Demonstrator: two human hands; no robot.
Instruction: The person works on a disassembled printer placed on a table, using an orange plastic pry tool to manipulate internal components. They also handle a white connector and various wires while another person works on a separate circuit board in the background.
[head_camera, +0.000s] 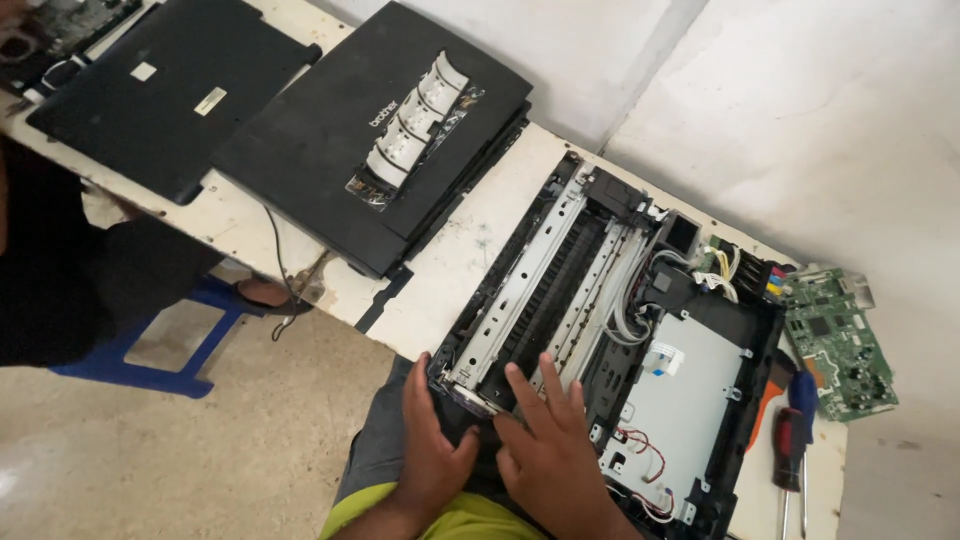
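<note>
1. The opened printer chassis (610, 340) lies across the near edge of the workbench (440, 270), with its near corner over the person's lap. Its cover is already off, so I judge the work is in the stage of inspecting or loosening the inner mechanism.
2. The left hand (432, 440) rests on the near-left corner of the chassis, palm down, fingers together. It presses flat and does not hold anything.
3. The right hand (545, 440) lies just beside it, fingers spread and stretched toward the metal rails (530, 290). The fingers are open and flat; nothing is grasped.
4. The next move probably needs a firm hold on the frame while a part is freed. Two screwdrivers (790, 450) lie at the right end of the bench, near a green circuit board (840, 340).
5. Two black scanner lids (300, 130) lie at the far-left part of the bench.
</note>
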